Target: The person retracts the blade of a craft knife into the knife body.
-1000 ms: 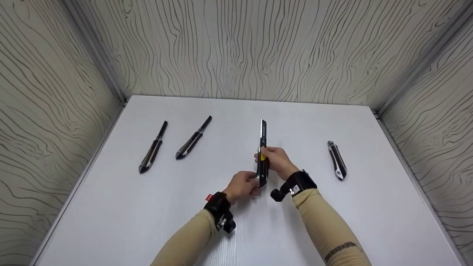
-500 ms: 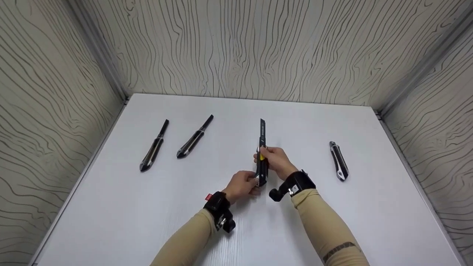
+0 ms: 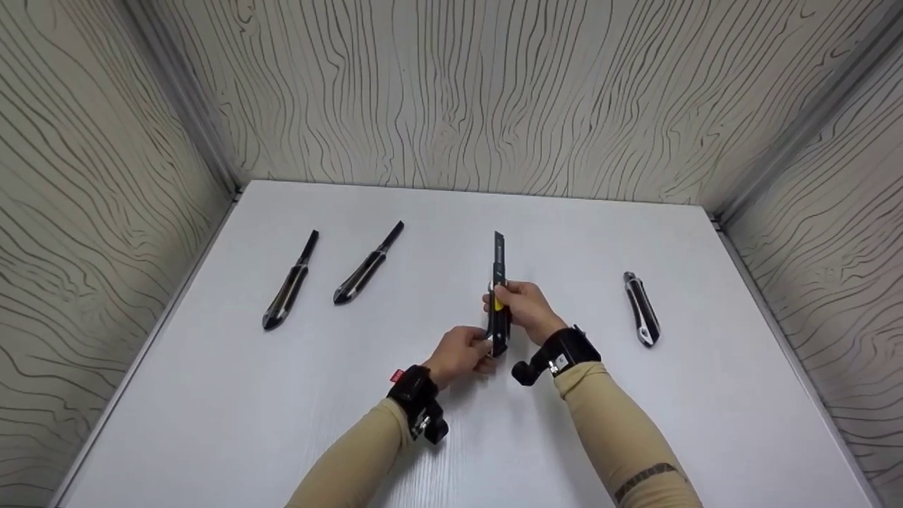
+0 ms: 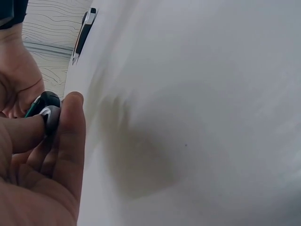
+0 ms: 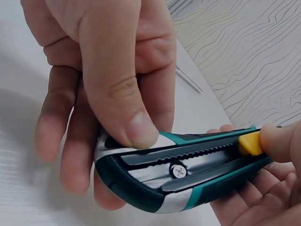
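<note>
In the head view a dark utility knife (image 3: pixel 499 324) with its blade out points away from me, held above the table. My right hand (image 3: pixel 530 309) grips its middle, the thumb on the yellow slider (image 5: pixel 250 143). At the rear end, my left hand (image 3: pixel 462 355) pinches the knife between thumb and fingers. The right wrist view shows green trim, a silver band and a screw in the handle. From the left wrist, the rounded grey end (image 4: pixel 51 120) sits between the left thumb and fingers; the blade is hidden there.
Two utility knives, one at far left (image 3: pixel 286 296) and one beside it (image 3: pixel 361 275), lie with dark blades out. At right another knife (image 3: pixel 642 310) shows no blade. All rest on the white table (image 3: pixel 211 409), enclosed by wood-patterned walls (image 3: pixel 451 92).
The bright glint along the blade's edge is gone, and the blade now shows its dark face. Both hands keep their holds on the utility knife, almost still.
</note>
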Demonstrator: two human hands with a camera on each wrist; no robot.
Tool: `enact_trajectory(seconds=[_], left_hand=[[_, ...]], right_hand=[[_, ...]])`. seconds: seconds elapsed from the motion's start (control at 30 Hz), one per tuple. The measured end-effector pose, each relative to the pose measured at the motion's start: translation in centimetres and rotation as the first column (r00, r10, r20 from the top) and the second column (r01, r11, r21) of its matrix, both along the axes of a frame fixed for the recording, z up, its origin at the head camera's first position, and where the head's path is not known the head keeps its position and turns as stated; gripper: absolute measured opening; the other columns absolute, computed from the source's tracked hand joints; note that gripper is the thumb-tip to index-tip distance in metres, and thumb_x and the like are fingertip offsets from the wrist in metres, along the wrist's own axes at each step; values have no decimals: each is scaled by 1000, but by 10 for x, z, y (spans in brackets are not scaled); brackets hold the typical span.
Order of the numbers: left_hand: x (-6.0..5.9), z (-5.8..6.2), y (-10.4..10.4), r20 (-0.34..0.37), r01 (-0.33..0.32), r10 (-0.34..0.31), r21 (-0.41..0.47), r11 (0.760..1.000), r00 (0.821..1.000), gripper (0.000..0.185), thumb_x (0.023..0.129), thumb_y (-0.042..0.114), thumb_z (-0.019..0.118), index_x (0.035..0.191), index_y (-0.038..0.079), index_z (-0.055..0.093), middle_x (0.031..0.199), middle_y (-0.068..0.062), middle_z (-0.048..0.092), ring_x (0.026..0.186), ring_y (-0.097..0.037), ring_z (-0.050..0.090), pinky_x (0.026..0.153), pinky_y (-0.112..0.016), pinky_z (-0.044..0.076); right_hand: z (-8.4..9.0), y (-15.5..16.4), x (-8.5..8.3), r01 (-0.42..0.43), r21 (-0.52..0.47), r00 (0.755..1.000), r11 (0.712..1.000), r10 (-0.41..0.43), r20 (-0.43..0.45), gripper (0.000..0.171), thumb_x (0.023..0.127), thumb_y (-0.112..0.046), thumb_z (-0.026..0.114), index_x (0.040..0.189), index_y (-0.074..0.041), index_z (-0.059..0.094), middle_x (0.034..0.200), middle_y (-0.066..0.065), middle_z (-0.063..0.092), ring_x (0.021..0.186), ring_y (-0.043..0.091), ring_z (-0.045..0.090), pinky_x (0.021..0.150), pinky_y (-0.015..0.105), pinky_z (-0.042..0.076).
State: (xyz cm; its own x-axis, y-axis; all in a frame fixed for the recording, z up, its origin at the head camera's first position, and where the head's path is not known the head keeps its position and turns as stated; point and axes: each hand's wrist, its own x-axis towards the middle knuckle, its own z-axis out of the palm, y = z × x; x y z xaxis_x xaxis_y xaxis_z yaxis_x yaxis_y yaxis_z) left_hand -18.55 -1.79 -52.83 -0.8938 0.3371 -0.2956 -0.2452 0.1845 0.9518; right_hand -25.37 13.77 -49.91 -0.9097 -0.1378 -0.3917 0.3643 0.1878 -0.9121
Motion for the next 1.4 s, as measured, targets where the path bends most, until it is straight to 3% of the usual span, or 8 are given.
enact_trajectory(seconds=[0.2,0.47,1.13,1.4], left_hand=[[0,-2,1,12,10,-10,-16,1000,1000,19,98,8,53,108,-1,67,94,-18,72,82,-25,72,75,-34,61],[0,-3,2,-20,0,0,-17,1000,1000,21,98,6,52,111,-4,65,96,-24,71,86,-34,73,74,-38,62],[-2,-2,3,-14,0,-1,-38,999,1000,21,98,6,52,111,-4,66,98,-21,71,85,-32,73,72,-34,62],[0,2,4,-26,-5,5,1,1000,1000,22,98,4,52,113,-7,64,102,-25,70,87,-36,72,75,-39,62]], right_hand=[[-3,0,1,-2,7,1000,1000,2,-1,36,102,-20,50,129,5,55,113,13,69,95,15,69,85,28,54],[-4,2,1,-7,-7,1000,1000,7,-13,37,103,-19,48,128,7,54,114,15,69,95,16,68,83,27,54],[-1,3,2,-8,-11,1000,1000,8,-20,35,102,-15,49,128,7,55,112,14,69,93,14,68,83,27,53],[-1,3,0,-17,13,1000,1000,17,-18,34,102,-14,48,130,4,54,121,17,66,101,17,67,91,32,53]])
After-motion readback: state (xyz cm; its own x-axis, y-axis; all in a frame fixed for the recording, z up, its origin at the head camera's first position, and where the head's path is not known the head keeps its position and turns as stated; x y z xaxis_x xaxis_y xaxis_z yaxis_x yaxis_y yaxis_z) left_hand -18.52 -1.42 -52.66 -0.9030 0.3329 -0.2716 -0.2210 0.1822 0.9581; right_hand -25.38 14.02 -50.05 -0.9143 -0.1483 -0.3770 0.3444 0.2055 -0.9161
